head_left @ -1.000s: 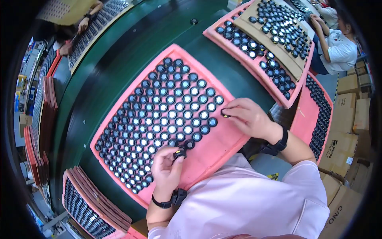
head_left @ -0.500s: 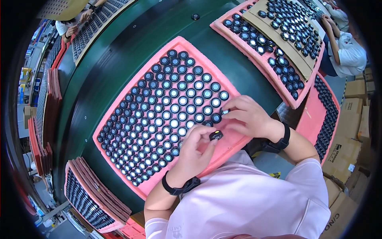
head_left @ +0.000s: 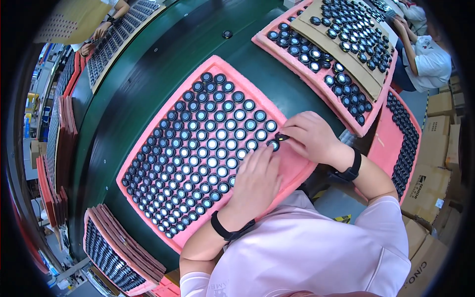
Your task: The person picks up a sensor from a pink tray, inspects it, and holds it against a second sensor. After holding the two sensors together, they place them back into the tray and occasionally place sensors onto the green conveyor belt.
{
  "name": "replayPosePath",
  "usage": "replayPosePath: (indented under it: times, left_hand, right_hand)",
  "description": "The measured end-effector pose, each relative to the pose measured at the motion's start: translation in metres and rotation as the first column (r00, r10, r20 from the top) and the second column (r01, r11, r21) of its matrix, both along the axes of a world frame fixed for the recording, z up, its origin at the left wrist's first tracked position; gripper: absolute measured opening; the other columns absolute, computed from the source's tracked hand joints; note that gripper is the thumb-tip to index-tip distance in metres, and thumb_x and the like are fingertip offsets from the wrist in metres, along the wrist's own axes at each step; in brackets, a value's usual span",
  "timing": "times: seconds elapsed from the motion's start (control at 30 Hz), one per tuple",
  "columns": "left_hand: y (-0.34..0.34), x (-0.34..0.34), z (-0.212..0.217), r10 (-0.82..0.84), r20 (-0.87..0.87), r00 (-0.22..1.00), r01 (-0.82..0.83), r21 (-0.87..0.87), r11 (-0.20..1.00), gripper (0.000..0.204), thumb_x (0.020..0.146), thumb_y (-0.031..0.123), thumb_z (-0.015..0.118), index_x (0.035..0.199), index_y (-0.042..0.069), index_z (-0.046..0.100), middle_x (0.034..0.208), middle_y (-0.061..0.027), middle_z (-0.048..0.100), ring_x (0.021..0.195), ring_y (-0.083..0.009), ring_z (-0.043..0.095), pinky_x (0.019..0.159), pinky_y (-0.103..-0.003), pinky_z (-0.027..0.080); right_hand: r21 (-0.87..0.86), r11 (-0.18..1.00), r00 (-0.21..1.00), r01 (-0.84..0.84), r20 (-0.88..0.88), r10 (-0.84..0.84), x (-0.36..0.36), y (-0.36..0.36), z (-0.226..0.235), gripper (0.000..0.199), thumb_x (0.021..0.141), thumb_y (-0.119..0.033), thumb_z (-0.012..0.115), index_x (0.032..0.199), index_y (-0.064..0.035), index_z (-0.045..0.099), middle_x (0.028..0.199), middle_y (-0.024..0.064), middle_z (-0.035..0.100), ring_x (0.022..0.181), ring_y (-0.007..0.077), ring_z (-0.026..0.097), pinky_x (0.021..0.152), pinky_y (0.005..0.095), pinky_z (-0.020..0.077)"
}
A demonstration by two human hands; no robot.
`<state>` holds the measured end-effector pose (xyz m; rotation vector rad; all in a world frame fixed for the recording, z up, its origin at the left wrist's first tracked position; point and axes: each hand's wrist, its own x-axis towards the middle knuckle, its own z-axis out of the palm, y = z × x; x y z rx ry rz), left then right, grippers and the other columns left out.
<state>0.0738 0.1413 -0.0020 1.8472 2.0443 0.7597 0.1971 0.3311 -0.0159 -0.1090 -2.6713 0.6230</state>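
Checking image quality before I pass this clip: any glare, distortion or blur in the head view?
Head view: strong fisheye bending with a black rim; bright overhead glare on the round black caps in the pink foam tray; left hand and right hand sharp, no motion blur.

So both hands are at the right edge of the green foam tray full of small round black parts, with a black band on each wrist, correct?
Not quite: the foam tray is pink, not green; the green is the table under it. The head view shows this. The rest holds: the left hand and right hand are at its right edge among the round black parts, a black band on each wrist.
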Motion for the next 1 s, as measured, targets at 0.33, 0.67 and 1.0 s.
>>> replayPosePath:
  times: [0.33,0.67,1.0]
  left_hand:
    - [-0.002,0.008,-0.012,-0.149,-0.38,0.913,0.098,-0.152,0.984,0.051,0.081,0.032,0.067,0.119,0.0,0.056,0.143,-0.0207,0.042,0.137,-0.0318,0.037,0.115,-0.048,0.024]
    - [-0.004,0.009,-0.009,-0.099,-0.35,0.931,0.078,-0.074,0.994,0.033,0.085,0.016,0.053,0.113,0.0,0.06,0.137,-0.0229,0.048,0.131,-0.0337,0.044,0.112,-0.049,0.028]
    - [-0.02,-0.014,0.013,0.025,0.025,0.999,-0.025,0.02,0.999,0.036,0.082,0.023,0.068,0.111,0.003,0.061,0.13,-0.0197,0.052,0.127,-0.0353,0.046,0.111,-0.048,0.031]
  right_hand:
    - [0.254,0.96,0.993,-0.117,0.019,0.116,0.005,0.007,-0.005,0.021,0.072,-0.011,0.063,0.092,-0.0063,0.068,0.1,0.0048,0.063,0.096,0.0237,0.06,0.08,0.0353,0.0499]
    - [0.009,0.987,0.986,-0.162,0.038,0.161,-0.024,0.02,0.01,0.019,0.074,-0.012,0.071,0.092,-0.0061,0.067,0.098,0.0072,0.063,0.095,0.0262,0.061,0.08,0.0358,0.0502]
    - [-0.073,0.997,0.999,-0.016,-0.037,0.013,-0.2,0.092,0.013,0.017,0.083,-0.014,0.066,0.092,-0.0008,0.064,0.093,0.013,0.063,0.089,0.0319,0.062,0.081,0.0396,0.0499]
